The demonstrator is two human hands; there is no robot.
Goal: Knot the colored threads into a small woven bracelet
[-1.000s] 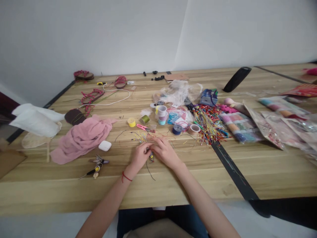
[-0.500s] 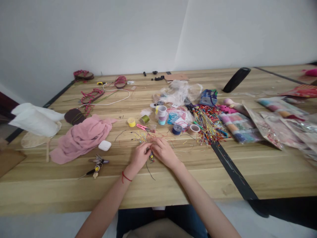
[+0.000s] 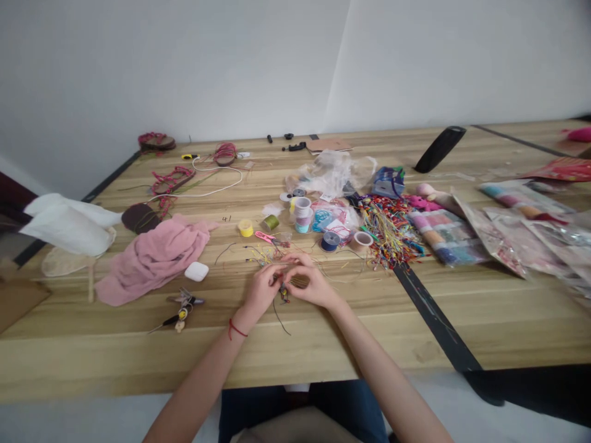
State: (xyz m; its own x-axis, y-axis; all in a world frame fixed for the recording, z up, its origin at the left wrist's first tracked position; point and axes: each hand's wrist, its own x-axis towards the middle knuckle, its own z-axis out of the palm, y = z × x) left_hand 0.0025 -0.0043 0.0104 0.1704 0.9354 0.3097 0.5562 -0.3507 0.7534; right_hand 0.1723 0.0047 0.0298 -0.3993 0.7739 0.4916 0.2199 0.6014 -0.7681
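My left hand [image 3: 264,290] and my right hand [image 3: 314,282] meet low over the table, fingertips almost touching. Both are closed in a pinch on a small knotted cord piece [image 3: 284,293], dark with a bit of yellow. A thin dark cord end [image 3: 282,320] trails from it toward me over the wood. My right thumb and forefinger form a ring, and the exact grip is too small to make out. Just beyond the fingers lie loose coloured thread ends [image 3: 261,253] and pink thread snips [image 3: 265,237].
Thread spools stand beyond my hands: yellow [image 3: 245,228], green [image 3: 270,222] and navy [image 3: 329,242]. A heap of colourful cords [image 3: 392,231] lies to the right, beside bead packs [image 3: 450,237]. On the left are a pink cloth [image 3: 157,258], a white case [image 3: 196,271] and keys [image 3: 183,311].
My right hand has lifted and opened into a rounder pinch, its palm turned more to the left, with a gap showing between thumb and forefinger. My left hand has barely moved.
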